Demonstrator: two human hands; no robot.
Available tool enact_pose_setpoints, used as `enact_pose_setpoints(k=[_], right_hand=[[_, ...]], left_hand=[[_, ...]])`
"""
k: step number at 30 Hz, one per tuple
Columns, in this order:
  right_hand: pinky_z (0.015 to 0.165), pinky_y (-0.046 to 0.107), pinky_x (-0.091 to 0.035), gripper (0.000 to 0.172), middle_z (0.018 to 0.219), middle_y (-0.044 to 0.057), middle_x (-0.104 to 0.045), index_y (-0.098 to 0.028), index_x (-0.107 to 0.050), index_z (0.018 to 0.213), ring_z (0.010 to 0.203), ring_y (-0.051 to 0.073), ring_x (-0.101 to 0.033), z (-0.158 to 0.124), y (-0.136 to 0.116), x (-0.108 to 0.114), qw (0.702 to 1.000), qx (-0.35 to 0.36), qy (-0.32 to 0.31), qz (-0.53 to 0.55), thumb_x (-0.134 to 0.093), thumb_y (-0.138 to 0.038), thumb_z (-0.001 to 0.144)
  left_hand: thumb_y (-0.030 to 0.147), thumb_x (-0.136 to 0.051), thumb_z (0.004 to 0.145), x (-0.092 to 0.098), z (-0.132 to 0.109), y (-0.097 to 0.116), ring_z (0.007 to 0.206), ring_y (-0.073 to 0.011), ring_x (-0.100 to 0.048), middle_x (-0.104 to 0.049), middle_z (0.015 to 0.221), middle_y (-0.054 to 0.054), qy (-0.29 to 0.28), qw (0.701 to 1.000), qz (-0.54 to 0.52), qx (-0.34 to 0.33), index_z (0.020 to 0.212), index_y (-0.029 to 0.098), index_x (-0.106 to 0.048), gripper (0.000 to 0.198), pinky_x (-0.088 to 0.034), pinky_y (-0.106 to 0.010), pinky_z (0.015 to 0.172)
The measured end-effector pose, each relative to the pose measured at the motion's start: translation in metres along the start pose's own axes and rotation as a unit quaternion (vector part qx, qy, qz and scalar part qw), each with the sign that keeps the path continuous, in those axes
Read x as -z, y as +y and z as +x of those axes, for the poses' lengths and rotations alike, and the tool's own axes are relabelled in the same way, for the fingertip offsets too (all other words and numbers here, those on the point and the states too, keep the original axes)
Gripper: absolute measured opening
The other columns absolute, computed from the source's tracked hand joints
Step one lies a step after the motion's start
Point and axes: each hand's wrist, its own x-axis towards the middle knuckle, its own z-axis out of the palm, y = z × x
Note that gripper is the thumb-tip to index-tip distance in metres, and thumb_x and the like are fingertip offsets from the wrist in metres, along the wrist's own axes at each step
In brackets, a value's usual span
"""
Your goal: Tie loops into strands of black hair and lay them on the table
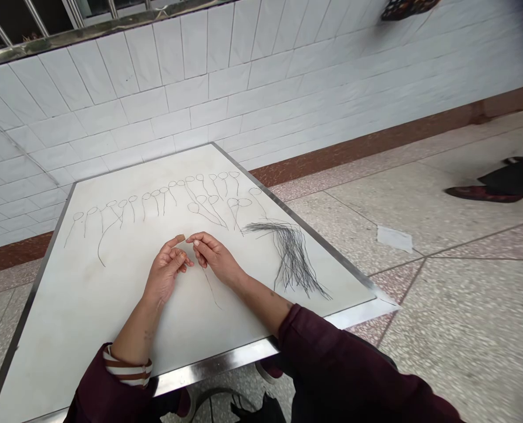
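Both my hands rest on a white table top (89, 294), fingertips nearly touching. My left hand (166, 271) is curled, its thumb and fingers pinched, with a tan plaster on the forefinger tip. My right hand (212, 255) is also pinched, holding a thin dark wire (212, 291) that trails back toward me across the table. A row of several wires with looped ends (164, 197) lies along the far side. A loose bundle of straight dark wires (292, 252) lies to the right of my right hand.
The table has a metal rim (226, 359) and stands against a white tiled wall (243, 76). Right of it is a speckled stone floor (464, 294) with a scrap of paper (395, 238). Another person's shoe (481, 192) shows at the far right.
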Motion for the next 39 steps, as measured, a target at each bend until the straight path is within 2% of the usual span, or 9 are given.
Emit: enact_pose_setpoints(k=[4, 10, 16, 21, 24, 28, 31, 35, 39], right_hand=[[0.048, 0.023, -0.033, 0.028, 0.064, -0.005, -0.041, -0.022, -0.06, 0.099, 0.051, 0.008, -0.036, 0.0, -0.001, 0.002, 1.0, -0.012, 0.013, -0.023, -0.051, -0.047, 0.089], [0.047, 0.024, -0.031, 0.027, 0.057, -0.006, -0.038, -0.024, -0.064, 0.099, 0.049, 0.01, -0.034, -0.002, 0.001, 0.004, 0.996, -0.013, 0.013, -0.088, -0.049, -0.046, 0.09], [0.054, 0.026, -0.035, 0.023, 0.061, -0.004, -0.044, -0.026, -0.064, 0.096, 0.055, 0.012, -0.04, -0.003, 0.002, 0.01, 0.982, 0.035, 0.026, -0.182, -0.047, -0.04, 0.091], [0.059, 0.027, -0.037, 0.023, 0.07, -0.002, -0.058, -0.027, -0.066, 0.096, 0.057, 0.012, -0.043, -0.003, 0.002, 0.023, 0.956, 0.077, -0.01, -0.282, -0.045, -0.035, 0.092], [0.065, 0.029, -0.041, 0.024, 0.084, -0.001, -0.067, -0.027, -0.068, 0.096, 0.064, 0.014, -0.052, -0.004, 0.002, 0.033, 0.943, 0.09, -0.039, -0.318, -0.045, -0.033, 0.092], [0.077, 0.032, -0.045, 0.027, 0.094, -0.001, -0.071, -0.028, -0.069, 0.095, 0.082, 0.018, -0.061, -0.006, 0.001, 0.041, 0.926, 0.113, -0.12, -0.34, -0.043, -0.033, 0.094], [0.075, 0.032, -0.044, 0.028, 0.09, -0.001, -0.07, -0.028, -0.069, 0.096, 0.078, 0.017, -0.061, -0.009, 0.001, 0.04, 0.915, 0.119, -0.151, -0.356, -0.042, -0.032, 0.094], [0.065, 0.028, -0.041, 0.025, 0.077, -0.002, -0.066, -0.029, -0.068, 0.096, 0.062, 0.014, -0.052, -0.01, 0.004, 0.033, 0.912, 0.098, -0.112, -0.383, -0.043, -0.029, 0.093], [0.055, 0.025, -0.035, 0.023, 0.06, -0.004, -0.052, -0.028, -0.066, 0.094, 0.051, 0.012, -0.04, -0.009, 0.004, 0.033, 0.924, 0.054, -0.032, -0.377, -0.043, -0.029, 0.091]], left_hand=[[0.034, -0.07, 0.078, -0.001, -0.001, 0.001, 0.073, -0.0123, -0.059, -0.054, 0.074, 0.003, 0.036, 0.999, -0.022, -0.027, 0.123, 0.024, -0.057, 0.048, -0.042, -0.027, 0.073], [0.036, -0.069, 0.079, -0.002, -0.003, 0.006, 0.063, -0.0105, -0.055, -0.052, 0.073, 0.003, -0.017, 1.0, 0.013, 0.009, 0.13, 0.026, -0.052, 0.055, -0.034, -0.024, 0.057], [0.036, -0.065, 0.081, 0.007, -0.002, 0.009, 0.054, -0.0092, -0.05, -0.06, 0.078, 0.0, -0.027, 0.996, 0.081, 0.004, 0.137, 0.026, -0.047, 0.059, -0.029, -0.024, 0.051], [0.033, -0.066, 0.079, 0.017, -0.002, 0.015, 0.054, -0.0098, -0.046, -0.064, 0.078, -0.002, -0.077, 0.987, 0.139, 0.034, 0.14, 0.027, -0.045, 0.065, -0.034, -0.026, 0.055], [0.029, -0.064, 0.08, 0.02, -0.005, 0.022, 0.055, -0.0111, -0.046, -0.064, 0.077, -0.003, -0.115, 0.976, 0.177, 0.051, 0.14, 0.028, -0.046, 0.063, -0.039, -0.027, 0.058], [0.025, -0.059, 0.081, 0.027, -0.01, 0.033, 0.058, -0.0131, -0.046, -0.065, 0.078, -0.003, -0.179, 0.949, 0.251, 0.059, 0.14, 0.03, -0.048, 0.059, -0.041, -0.028, 0.06], [0.023, -0.055, 0.083, 0.034, -0.012, 0.038, 0.063, -0.0149, -0.048, -0.063, 0.078, -0.003, -0.198, 0.933, 0.295, 0.064, 0.139, 0.032, -0.048, 0.057, -0.041, -0.027, 0.06], [0.024, -0.056, 0.082, 0.04, -0.009, 0.036, 0.065, -0.0161, -0.05, -0.063, 0.077, -0.003, -0.164, 0.937, 0.304, 0.047, 0.135, 0.031, -0.053, 0.053, -0.042, -0.028, 0.062], [0.024, -0.058, 0.08, 0.044, -0.002, 0.03, 0.06, -0.0147, -0.05, -0.063, 0.076, -0.002, -0.057, 0.948, 0.314, 0.007, 0.132, 0.028, -0.057, 0.052, -0.044, -0.03, 0.066]])
